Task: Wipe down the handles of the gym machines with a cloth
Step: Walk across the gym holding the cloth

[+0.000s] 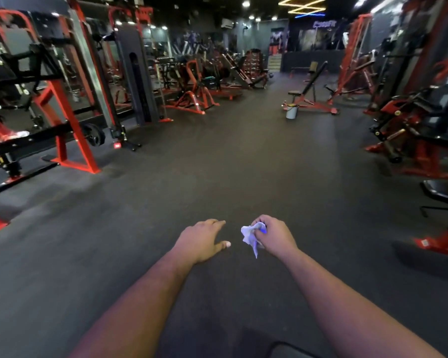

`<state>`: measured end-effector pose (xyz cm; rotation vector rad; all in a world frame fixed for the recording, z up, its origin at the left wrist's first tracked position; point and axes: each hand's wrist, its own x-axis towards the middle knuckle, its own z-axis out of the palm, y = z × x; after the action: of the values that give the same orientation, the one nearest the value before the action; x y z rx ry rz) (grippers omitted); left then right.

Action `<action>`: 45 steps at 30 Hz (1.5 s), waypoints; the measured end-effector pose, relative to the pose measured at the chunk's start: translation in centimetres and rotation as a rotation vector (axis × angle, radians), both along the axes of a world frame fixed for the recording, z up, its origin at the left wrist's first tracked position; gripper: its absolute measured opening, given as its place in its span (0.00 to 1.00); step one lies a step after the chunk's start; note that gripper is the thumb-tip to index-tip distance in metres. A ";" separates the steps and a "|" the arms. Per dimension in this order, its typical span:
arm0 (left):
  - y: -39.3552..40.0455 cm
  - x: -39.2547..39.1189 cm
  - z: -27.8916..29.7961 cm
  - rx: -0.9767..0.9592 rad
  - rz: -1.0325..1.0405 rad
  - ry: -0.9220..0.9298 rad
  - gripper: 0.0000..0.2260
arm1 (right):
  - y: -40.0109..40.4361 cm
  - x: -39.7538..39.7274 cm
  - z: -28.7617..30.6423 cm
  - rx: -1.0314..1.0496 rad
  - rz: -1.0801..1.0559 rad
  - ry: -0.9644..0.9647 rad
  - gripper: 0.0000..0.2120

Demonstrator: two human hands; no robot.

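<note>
Hands held out over dark rubber gym floor (217, 156).
Crumpled white cloth (251, 235) gripped by right hand (273, 235); left hand (201, 240) loose, fingers extended, nothing held.

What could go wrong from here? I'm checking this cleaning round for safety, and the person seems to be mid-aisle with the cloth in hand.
1. The cloth is only bunched in the right hand, with a tail hanging loose below; it might slip out or snag on a machine.
2. A bucket stands on the open floor by the bench ahead, a likely trip or spill point.
3. Red machine feet jut into the aisle on the right and could catch a foot.
</note>
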<state>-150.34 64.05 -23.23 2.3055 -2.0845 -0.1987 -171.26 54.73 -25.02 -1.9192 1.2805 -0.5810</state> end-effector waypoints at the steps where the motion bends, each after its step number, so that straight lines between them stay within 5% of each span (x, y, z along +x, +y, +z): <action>1: -0.9 1.4 0.2 0.006 -0.018 0.001 0.33 | -0.4 1.1 0.2 -0.007 -0.013 0.008 0.07; 14: -18.6 13.1 1.3 0.030 -0.175 0.017 0.33 | -13.9 10.7 1.0 0.005 -0.205 0.010 0.07; 45: -76.4 22.8 3.1 -0.001 -0.292 -0.002 0.33 | -70.1 20.5 3.5 -0.096 -0.261 0.118 0.07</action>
<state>-127.55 -12.32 -20.10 1.9907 -2.4124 -0.2004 -150.73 -15.40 -21.55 -1.9002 1.6201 -0.6787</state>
